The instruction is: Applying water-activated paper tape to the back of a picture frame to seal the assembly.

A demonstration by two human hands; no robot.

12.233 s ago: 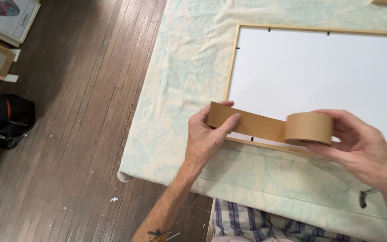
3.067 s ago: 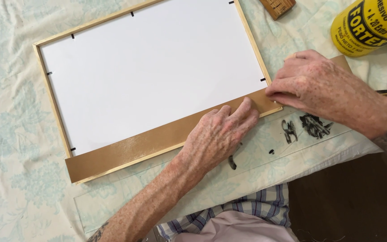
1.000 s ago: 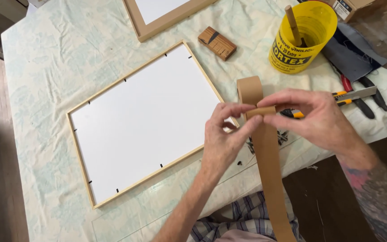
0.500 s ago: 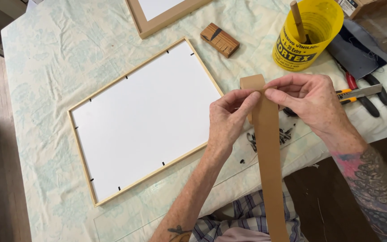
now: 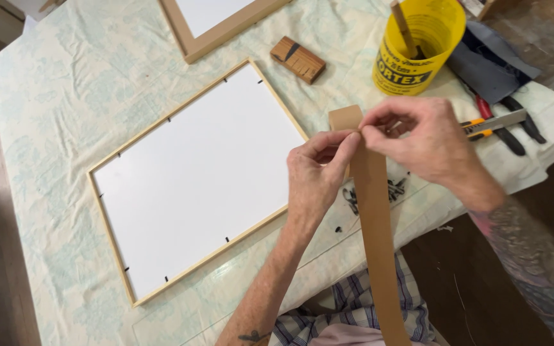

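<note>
A long strip of brown paper tape [image 5: 376,218] hangs from my two hands down toward my lap. My left hand [image 5: 315,176] pinches its upper end from the left, and my right hand [image 5: 424,141] pinches the same end from the right, fingertips almost touching. Left of the hands a light wooden frame [image 5: 107,224] with a white backing board [image 5: 193,173] lies face down on the pale patterned cloth [image 5: 52,115].
A yellow tub [image 5: 418,54] with a stick in it stands at the back right, beside a small wooden block [image 5: 297,59], a utility knife [image 5: 492,123], red-handled pliers [image 5: 501,131] and a dark cloth [image 5: 485,57]. A second frame [image 5: 222,29] lies at the top. Small black clips [image 5: 354,195] lie near the table edge.
The tape strip came off the frame's lower edge and now hangs from both hands. In the last second the hands stayed at its upper end, with the view shifting slightly.
</note>
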